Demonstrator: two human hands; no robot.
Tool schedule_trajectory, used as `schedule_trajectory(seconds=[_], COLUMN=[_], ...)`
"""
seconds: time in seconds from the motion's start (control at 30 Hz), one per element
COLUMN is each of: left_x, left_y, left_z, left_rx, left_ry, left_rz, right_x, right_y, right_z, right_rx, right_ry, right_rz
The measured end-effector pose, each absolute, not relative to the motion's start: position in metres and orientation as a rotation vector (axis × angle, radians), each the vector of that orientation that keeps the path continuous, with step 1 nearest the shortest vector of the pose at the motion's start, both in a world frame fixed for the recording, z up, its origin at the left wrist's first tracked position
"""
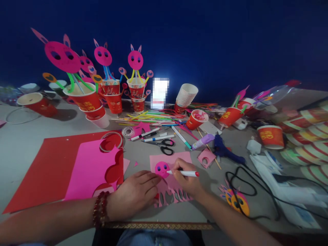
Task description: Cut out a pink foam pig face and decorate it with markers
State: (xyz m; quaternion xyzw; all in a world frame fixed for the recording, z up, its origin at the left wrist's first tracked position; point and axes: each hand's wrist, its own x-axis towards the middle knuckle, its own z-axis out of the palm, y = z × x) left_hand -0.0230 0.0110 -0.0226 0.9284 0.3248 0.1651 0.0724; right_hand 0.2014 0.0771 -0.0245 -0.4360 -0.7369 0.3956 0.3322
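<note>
Light pink sheet point(157, 159) = reference. Nearest: patterned trim point(153, 225) along the front edge of the tabletop point(153, 216), only a narrow grey strip between trim and sheet. Left hand point(134, 191) lies flat over the sheet's left side, fingers extended, tips by the pink face disc point(162, 169), which sits on the sheet. Right hand point(188, 177) pinches a white marker point(189, 173), tip at the disc's right edge. Left of sheet: red sheet point(41, 177) with a hot pink sheet point(84, 167) on it, eating most of that side; more grey surface past them. Right of sheet: grey gap, then black cord point(266, 191) looped over an orange face point(242, 204), tight sideways. Beyond sheet: scissors point(165, 147) just past its far edge, glue gun point(225, 150) off to the right, then a bundle of coloured sticks point(148, 118). Farthest: upright cup stack point(187, 95), dark blue wall point(230, 41) behind.
</note>
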Motion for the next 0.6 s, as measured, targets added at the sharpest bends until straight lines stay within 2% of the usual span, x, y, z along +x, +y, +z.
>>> schedule_trajectory(seconds=[0.2, 0.6], left_x=[-0.0229, -0.022], left_y=[0.0111, 0.0106], left_z=[-0.0217, -0.0221], left_rx=[2.788, 2.784], left_ry=[0.981, 0.999], left_rz=[0.5, 0.489], right_x=[0.2019, 0.2005], right_y=[0.0747, 0.0767], right_z=[-0.0241, -0.0254], right_rx=[-1.172, -1.152], right_ry=[-1.776, -1.855], right_rz=[1.019, 1.015])
